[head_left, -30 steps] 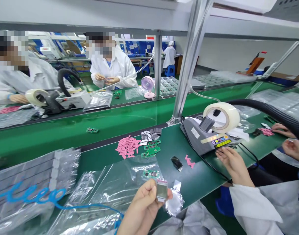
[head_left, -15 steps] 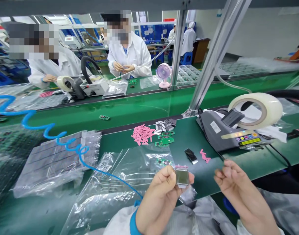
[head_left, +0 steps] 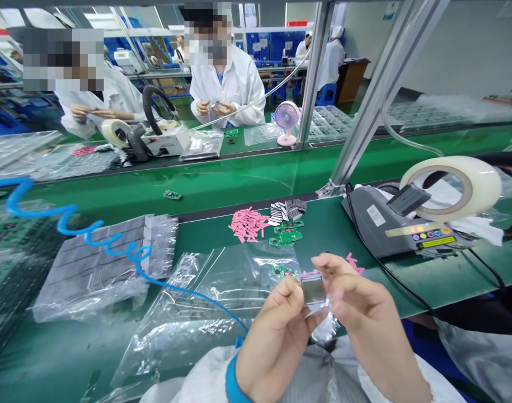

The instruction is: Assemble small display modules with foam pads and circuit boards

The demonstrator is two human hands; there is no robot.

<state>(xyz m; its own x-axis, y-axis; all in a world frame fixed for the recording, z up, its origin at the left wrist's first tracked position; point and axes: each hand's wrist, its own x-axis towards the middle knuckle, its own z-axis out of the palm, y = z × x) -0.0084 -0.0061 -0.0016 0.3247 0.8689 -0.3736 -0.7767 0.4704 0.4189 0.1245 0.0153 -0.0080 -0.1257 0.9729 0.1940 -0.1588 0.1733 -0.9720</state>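
Observation:
My left hand (head_left: 276,330) pinches a small square display module (head_left: 313,289) with a grey glass face and a pink strip along its top edge. My right hand (head_left: 356,302) has closed in from the right, its fingertips pinched on the module's upper right edge. What lies between those fingertips, perhaps a piece of clear tape, is too small to make out. Both hands hover over the near edge of the green bench (head_left: 331,229).
An electric tape dispenser (head_left: 390,224) with a big clear tape roll (head_left: 457,187) stands right. Pink strips (head_left: 247,223), small green boards (head_left: 287,235), and clear bags (head_left: 205,308) lie ahead. A blue coiled hose (head_left: 83,235) crosses packed trays (head_left: 100,266). Co-workers in white coats sit across the conveyor.
My right hand left the tape dispenser, swung left with fingers pinched, and now meets the display module. The left hand kept hold of the module and raised it slightly.

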